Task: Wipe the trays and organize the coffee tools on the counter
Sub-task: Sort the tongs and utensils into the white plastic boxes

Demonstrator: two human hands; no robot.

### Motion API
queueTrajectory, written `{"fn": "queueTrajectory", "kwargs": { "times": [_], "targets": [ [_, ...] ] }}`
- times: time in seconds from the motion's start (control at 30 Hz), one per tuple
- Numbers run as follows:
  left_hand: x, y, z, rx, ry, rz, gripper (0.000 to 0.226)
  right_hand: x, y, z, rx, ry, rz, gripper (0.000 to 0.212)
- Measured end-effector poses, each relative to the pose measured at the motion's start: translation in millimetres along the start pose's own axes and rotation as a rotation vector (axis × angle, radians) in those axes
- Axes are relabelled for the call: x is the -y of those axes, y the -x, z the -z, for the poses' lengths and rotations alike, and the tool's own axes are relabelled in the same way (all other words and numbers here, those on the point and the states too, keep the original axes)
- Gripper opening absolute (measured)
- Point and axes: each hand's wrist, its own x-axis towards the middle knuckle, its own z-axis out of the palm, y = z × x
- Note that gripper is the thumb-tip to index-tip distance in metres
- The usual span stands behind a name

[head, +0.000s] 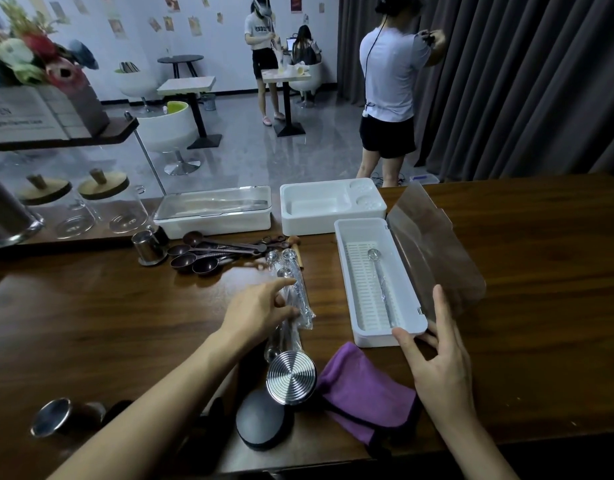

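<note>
A long white tray (343,258) with a slatted insert lies on the wooden counter, its clear lid (433,244) swung open to the right. One plastic-wrapped glass spoon (381,275) lies inside it. My right hand (437,355) rests with straight fingers against the tray's near right corner and the lid's edge. My left hand (260,310) reaches onto a bundle of wrapped glass spoons (298,289) left of the tray, thumb and fingers closing on one. A purple cloth (364,386) lies crumpled in front of the tray.
Brown measuring spoons (198,258) and a small steel cup (148,249) lie behind the bundle. A steel tamper (291,377) and black puck (264,420) sit near the front edge. Two more white trays (215,221) (333,220) stand at the back, glass jars (101,202) at left.
</note>
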Motion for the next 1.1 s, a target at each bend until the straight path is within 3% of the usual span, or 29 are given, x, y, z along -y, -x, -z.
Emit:
{"fn": "queueTrajectory", "kwargs": {
  "times": [0.3,0.5,0.63,0.97,1.1],
  "targets": [
    [-3.4,6.9,-9.4,-0.064,0.008,0.035,0.047,-3.2,-1.0,-1.6,-0.016,0.004,0.064,0.087],
    [-8.5,8.2,-12.9,-0.079,-0.017,0.055,0.066,-2.7,-1.6,-2.4,-0.014,-0.019,0.087,0.085],
    [-9.2,7.4,-13.6,-0.089,0.002,0.110,0.059,-0.3,-1.8,-2.7,-0.013,-0.024,0.079,0.083],
    [1.9,3.9,-4.1,-0.047,0.384,0.194,0.027,-7.6,-3.5,-5.1,-0.022,0.024,0.103,0.082],
    [2.8,2.5,-4.5,-0.044,0.504,0.212,0.026,-8.1,-4.0,-5.5,-0.026,0.032,0.099,0.082]
  ]
}}
